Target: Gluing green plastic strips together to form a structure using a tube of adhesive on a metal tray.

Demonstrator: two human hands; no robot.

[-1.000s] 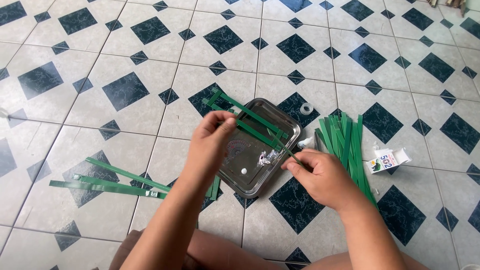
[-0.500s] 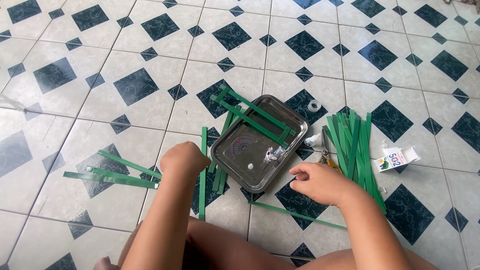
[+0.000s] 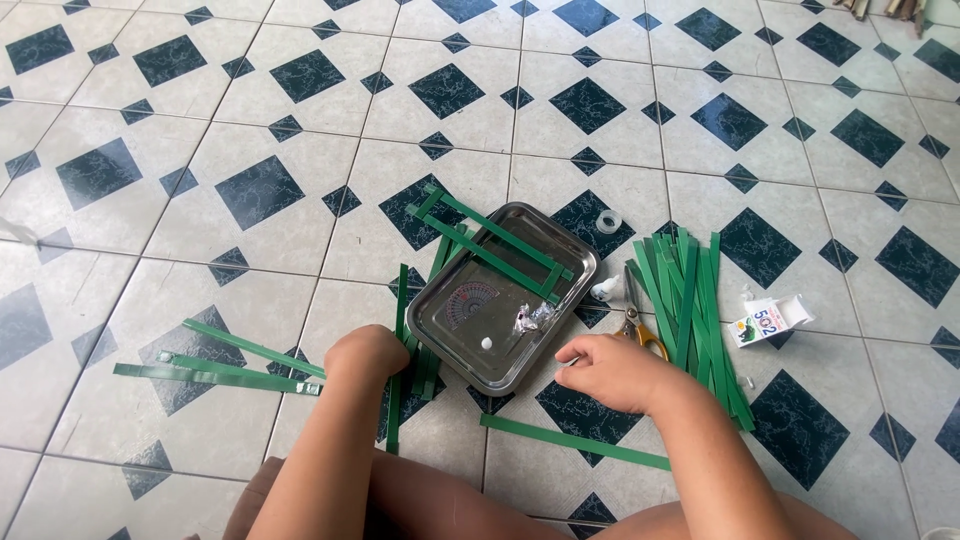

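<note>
Both hands are working low over the floor: left hand (image 3: 368, 352) is closing on upright green strips (image 3: 402, 330) beside the steel tray (image 3: 500, 375), seemingly keeping them aligned. Right hand (image 3: 612, 370) is curling loosely, its hold unclear, resting near the scissors (image 3: 640, 325) and the spare strip pile (image 3: 690, 300).

Shiny metal, flat green strips, glazed tile.

Between the hands, a polished metal tray (image 3: 455, 300), mirror-bright, with a crumpled bit of silvery foil (image 3: 533, 318) inside. Under the left hand (image 3: 367, 352), thin green strips (image 3: 400, 340), smooth and faintly glossy, like plastic or cut leaf; cannot tell which. Just beyond the right hand (image 3: 610, 370), scissors (image 3: 640, 325) with steel blades and yellow plastic handles, then a small printed paper box (image 3: 770, 320). Beneath everything, glossy ceramic floor tiles (image 3: 250, 190), marbled dark and pale.
</note>
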